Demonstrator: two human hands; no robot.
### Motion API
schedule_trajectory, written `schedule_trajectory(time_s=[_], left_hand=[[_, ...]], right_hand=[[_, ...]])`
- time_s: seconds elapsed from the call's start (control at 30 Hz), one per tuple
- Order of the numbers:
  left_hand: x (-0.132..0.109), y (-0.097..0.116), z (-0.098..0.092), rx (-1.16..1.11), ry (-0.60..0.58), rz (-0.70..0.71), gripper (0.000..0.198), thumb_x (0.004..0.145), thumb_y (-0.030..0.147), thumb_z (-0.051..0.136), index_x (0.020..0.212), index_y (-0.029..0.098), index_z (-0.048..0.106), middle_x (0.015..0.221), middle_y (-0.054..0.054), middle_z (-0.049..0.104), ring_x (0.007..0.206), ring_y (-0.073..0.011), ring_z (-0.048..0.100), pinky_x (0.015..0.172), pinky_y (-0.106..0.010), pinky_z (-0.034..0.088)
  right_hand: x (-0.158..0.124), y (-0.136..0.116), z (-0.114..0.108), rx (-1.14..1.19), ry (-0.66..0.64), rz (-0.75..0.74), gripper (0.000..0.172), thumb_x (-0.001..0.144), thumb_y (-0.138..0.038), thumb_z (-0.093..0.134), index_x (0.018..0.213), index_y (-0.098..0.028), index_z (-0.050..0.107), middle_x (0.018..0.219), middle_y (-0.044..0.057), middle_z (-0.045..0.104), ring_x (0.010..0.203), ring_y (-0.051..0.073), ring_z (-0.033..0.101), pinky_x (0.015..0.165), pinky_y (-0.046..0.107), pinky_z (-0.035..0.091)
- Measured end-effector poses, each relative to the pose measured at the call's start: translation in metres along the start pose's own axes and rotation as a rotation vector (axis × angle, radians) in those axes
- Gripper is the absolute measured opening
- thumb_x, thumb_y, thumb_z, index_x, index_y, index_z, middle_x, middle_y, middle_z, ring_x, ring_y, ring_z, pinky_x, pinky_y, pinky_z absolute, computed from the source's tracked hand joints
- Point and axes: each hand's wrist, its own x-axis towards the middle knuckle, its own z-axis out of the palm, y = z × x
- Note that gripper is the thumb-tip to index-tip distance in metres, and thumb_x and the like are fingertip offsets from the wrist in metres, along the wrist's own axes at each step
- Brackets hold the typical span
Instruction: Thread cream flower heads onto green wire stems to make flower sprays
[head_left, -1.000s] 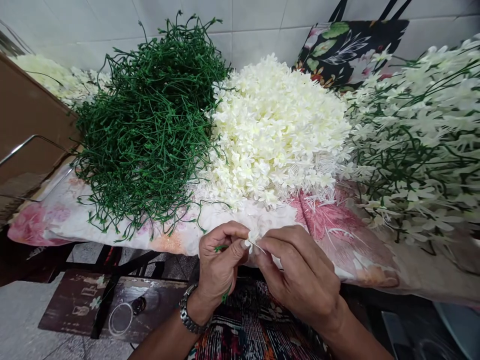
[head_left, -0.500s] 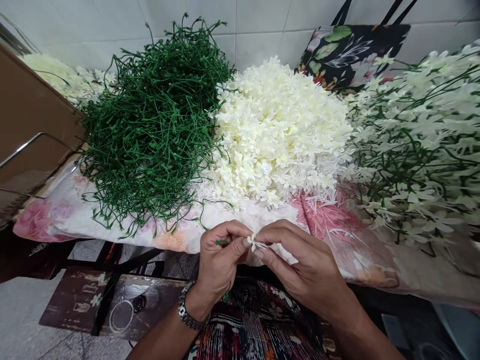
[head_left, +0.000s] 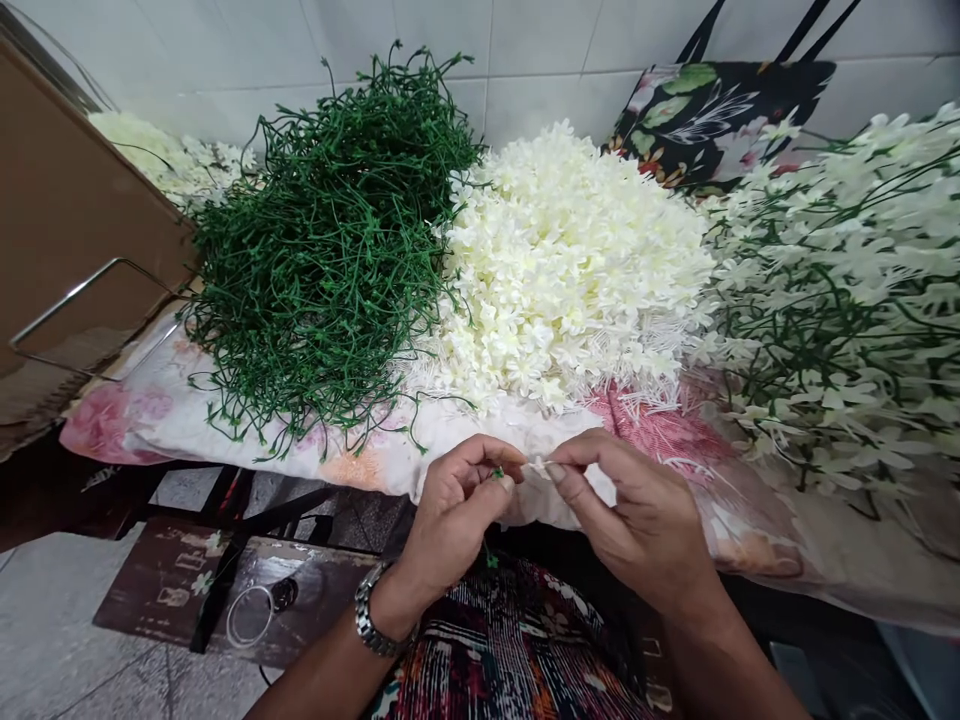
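Observation:
Just in front of the cloth's near edge, my left hand (head_left: 459, 515) is closed around a green plastic stem (head_left: 491, 558), most of it hidden by my fingers. My right hand (head_left: 637, 515) pinches a small white artificial flower (head_left: 537, 466) between thumb and fingertips, close to my left fingertips. Whether flower and stem touch cannot be made out. Beyond my left hand rises a tangled heap of green stems (head_left: 322, 250). A pile of loose white flower heads (head_left: 577, 260) lies beside it, straight ahead of my hands.
White flowers on green stems (head_left: 847, 330) spread over the right side. A floral cloth (head_left: 285, 455) covers the table. At left stand a cardboard box (head_left: 97, 200) and a bent metal wire (head_left: 67, 300). Behind is a floral bag (head_left: 712, 120); below, a brown wooden surface (head_left: 322, 590) holds a clear ring (head_left: 250, 617).
Both hands sit slightly further right in the view. The flower has come away from my left thumb and is at my right fingertips. The scene has shifted a little to the right.

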Motion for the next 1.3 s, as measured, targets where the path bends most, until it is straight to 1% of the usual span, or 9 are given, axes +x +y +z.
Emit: schedule_trajectory(time_s=[0.1,0.27,0.37,0.43,0.6,0.77,0.97,1.17,1.3], left_hand=[[-0.002,0.004,-0.004,0.116,-0.018,0.069,0.014,0.080,0.027,0.056,0.082,0.018,0.066,0.074,-0.002,0.061,0.062,-0.0113,0.051,0.057,-0.021,0.040],[-0.006,0.008,-0.004,0.290,-0.007,0.209,0.020,0.084,0.025,0.051,0.077,0.017,0.067,0.062,0.000,0.056,0.058,-0.0110,0.050,0.056,-0.021,0.040],[-0.007,0.009,-0.003,0.374,-0.046,0.276,0.021,0.086,0.023,0.048,0.079,0.016,0.067,0.062,0.000,0.058,0.056,-0.0104,0.050,0.054,-0.020,0.040],[-0.007,0.009,-0.003,0.442,-0.069,0.359,0.021,0.086,0.021,0.047,0.079,0.015,0.066,0.064,0.000,0.058,0.056,-0.0101,0.051,0.053,-0.020,0.040],[-0.006,0.009,-0.002,0.612,-0.104,0.520,0.020,0.086,0.014,0.045,0.081,0.015,0.064,0.062,0.002,0.054,0.055,-0.0085,0.049,0.051,-0.019,0.038],[-0.004,0.010,-0.003,0.711,-0.126,0.534,0.021,0.086,0.013,0.043,0.078,0.014,0.062,0.061,0.001,0.053,0.055,-0.0092,0.048,0.051,-0.020,0.037],[-0.004,0.008,-0.005,0.765,-0.163,0.445,0.023,0.084,0.009,0.039,0.071,0.013,0.057,0.060,0.001,0.050,0.055,-0.0099,0.047,0.052,-0.021,0.036],[-0.001,0.009,-0.008,0.864,-0.182,0.495,0.021,0.083,0.009,0.039,0.069,0.013,0.055,0.058,0.001,0.048,0.056,-0.0107,0.045,0.053,-0.022,0.034],[0.001,0.007,-0.009,0.857,-0.201,0.500,0.022,0.083,0.011,0.039,0.067,0.015,0.052,0.057,0.001,0.047,0.055,-0.0105,0.044,0.053,-0.022,0.034]], right_hand=[[0.000,0.002,-0.006,0.016,0.029,0.039,0.009,0.082,-0.014,0.052,0.076,-0.019,0.055,0.063,-0.002,0.056,0.055,0.009,0.052,0.050,0.021,0.041],[0.000,-0.006,-0.011,0.103,-0.001,0.037,0.009,0.083,-0.014,0.052,0.076,-0.019,0.054,0.064,-0.002,0.055,0.055,0.008,0.050,0.048,0.020,0.038],[0.002,-0.013,-0.011,0.119,-0.016,-0.002,0.009,0.083,-0.013,0.051,0.077,-0.019,0.054,0.066,-0.002,0.055,0.057,0.009,0.051,0.051,0.021,0.040],[0.005,-0.015,-0.011,0.115,-0.037,-0.034,0.008,0.083,-0.012,0.051,0.078,-0.019,0.053,0.068,-0.002,0.055,0.060,0.009,0.052,0.055,0.021,0.041],[0.006,-0.013,-0.009,0.097,-0.069,-0.097,0.009,0.084,-0.010,0.050,0.080,-0.018,0.051,0.070,-0.001,0.054,0.065,0.008,0.052,0.059,0.021,0.042],[0.003,-0.010,-0.008,0.071,-0.112,-0.099,0.009,0.084,-0.009,0.050,0.081,-0.017,0.051,0.072,-0.001,0.054,0.067,0.008,0.052,0.060,0.021,0.042],[0.003,-0.007,-0.006,0.058,-0.114,-0.098,0.007,0.086,-0.012,0.050,0.082,-0.017,0.052,0.071,-0.001,0.055,0.066,0.008,0.053,0.059,0.020,0.043],[0.002,-0.004,-0.006,0.041,-0.163,-0.076,0.007,0.085,-0.011,0.049,0.083,-0.016,0.053,0.073,0.001,0.056,0.067,0.009,0.054,0.060,0.020,0.044],[0.001,-0.002,-0.005,0.012,-0.182,-0.083,0.008,0.086,-0.011,0.046,0.082,-0.016,0.052,0.072,0.001,0.054,0.067,0.011,0.052,0.059,0.022,0.043]])
